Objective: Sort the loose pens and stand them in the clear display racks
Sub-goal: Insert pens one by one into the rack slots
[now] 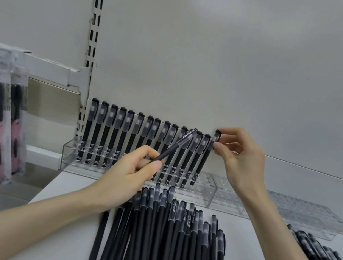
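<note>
The left hand (134, 169) has its grip tight round the low end of one black pen (176, 147), which points up and to the right. The right hand (238, 157) pinches the cap of the last pen (205, 158) in the row. That pen stands in the clear rack (66, 153) with many others, at the back of the white table (65, 191). More racks (289, 208) sit beside it on the right. A pile of loose pens (171, 232) lies between the arms.
</note>
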Available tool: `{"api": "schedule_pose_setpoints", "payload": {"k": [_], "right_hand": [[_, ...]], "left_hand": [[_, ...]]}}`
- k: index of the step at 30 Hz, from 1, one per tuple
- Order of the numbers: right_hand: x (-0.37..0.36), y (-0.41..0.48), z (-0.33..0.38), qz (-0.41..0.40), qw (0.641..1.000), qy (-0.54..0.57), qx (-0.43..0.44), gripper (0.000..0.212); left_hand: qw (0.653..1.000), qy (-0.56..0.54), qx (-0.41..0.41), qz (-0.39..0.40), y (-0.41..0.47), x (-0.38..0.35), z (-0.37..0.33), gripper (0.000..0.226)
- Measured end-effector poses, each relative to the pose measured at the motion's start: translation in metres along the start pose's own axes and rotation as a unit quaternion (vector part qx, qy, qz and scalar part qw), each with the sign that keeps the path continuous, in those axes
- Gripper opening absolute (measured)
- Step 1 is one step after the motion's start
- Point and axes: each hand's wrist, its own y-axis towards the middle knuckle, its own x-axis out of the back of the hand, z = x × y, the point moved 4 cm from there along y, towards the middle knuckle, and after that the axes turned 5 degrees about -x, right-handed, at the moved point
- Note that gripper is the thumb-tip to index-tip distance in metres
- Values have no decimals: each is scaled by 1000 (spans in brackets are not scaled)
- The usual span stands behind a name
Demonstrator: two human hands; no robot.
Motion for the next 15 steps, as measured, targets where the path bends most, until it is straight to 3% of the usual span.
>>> {"api": "schedule_pose_setpoints", "payload": {"k": [6, 11, 13, 15], "right_hand": [[-5, -1, -4, 6, 1000, -14, -15, 30], [1, -6, 3, -15, 999, -43, -3, 15], [1, -10, 14, -10, 1000, -5, -8, 9], [-7, -14, 23, 50, 993, 90, -50, 13]], "left_hand": [[999, -27, 18, -5, 0, -1, 0, 20], [999, -34, -5, 11, 0, -2, -4, 12], [999, -39, -18, 23, -1, -3, -6, 9], [998, -40, -22, 31, -2, -3, -5, 8]]}}
